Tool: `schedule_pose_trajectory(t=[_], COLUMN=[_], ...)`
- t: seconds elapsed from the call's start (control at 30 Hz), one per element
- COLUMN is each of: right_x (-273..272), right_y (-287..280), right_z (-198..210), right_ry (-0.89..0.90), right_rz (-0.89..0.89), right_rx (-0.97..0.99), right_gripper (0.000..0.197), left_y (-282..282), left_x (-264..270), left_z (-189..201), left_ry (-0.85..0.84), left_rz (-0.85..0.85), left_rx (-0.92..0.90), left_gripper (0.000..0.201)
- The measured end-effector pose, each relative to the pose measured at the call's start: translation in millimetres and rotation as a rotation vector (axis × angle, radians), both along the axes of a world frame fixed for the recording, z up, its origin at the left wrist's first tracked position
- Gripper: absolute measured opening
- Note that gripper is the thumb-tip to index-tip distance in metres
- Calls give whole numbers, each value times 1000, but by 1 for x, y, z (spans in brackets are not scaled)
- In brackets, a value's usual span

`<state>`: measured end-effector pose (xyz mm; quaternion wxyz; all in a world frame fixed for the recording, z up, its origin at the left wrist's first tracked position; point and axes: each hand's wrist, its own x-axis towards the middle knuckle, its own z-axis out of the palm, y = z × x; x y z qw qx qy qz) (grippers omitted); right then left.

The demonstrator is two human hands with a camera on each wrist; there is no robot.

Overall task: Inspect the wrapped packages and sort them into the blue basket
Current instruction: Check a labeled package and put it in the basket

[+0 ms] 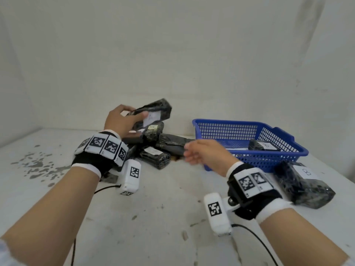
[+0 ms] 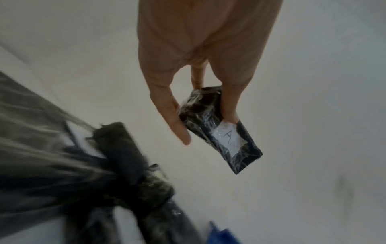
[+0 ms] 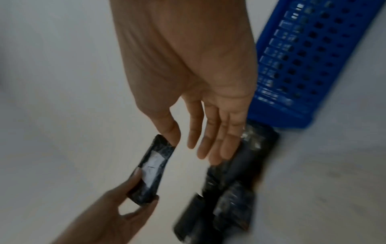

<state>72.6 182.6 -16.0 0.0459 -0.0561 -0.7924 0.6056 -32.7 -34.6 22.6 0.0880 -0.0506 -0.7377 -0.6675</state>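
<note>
My left hand [image 1: 123, 121] pinches a black wrapped package [image 1: 153, 112] above the pile [image 1: 155, 148], which sits just left of the blue basket [image 1: 226, 129]. My right hand [image 1: 205, 154] hangs open, holding nothing, beside the basket's front corner. One package [image 1: 263, 145] lies inside the basket, another [image 1: 303, 183] just in front. Scuffed white table [image 1: 153, 217], bare white wall [image 1: 172, 45].

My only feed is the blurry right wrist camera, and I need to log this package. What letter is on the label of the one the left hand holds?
Observer: In the left wrist view, the white label on the held package, pinched by the left hand, looks like a handwritten A.
Operator: Anything in the basket yet?
Observer: Head view: one package labelled B lies inside the blue basket.
Operator: Any strays?
Observer: A larger package, marked B, sits on the table by the basket's near right corner.
</note>
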Motion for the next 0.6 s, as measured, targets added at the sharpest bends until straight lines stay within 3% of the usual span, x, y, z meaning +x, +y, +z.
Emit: schedule_pose_trajectory(t=[0.1, 0.2, 0.27, 0.37, 0.5, 0.6], right_x=[11, 21, 27, 34, 39, 42], right_y=[5, 18, 26, 32, 39, 46], right_z=[41, 66, 72, 71, 72, 75], right_ry=[309, 510, 540, 550, 571, 571], right_rz=[-112, -127, -3, 152, 115, 43], right_rx=[-12, 33, 15, -47, -106, 7], right_gripper=[10, 34, 49, 54, 51, 45], left_y=[14, 26, 33, 42, 42, 40], left_x=[26, 52, 67, 83, 92, 95], left_z=[23, 39, 44, 47, 48, 48], left_ry=[70, 125, 151, 190, 173, 173], left_rz=[-118, -231, -276, -295, -396, -450], left_rx=[32, 28, 27, 17, 2, -50], left_gripper=[41, 42, 40, 39, 42, 39])
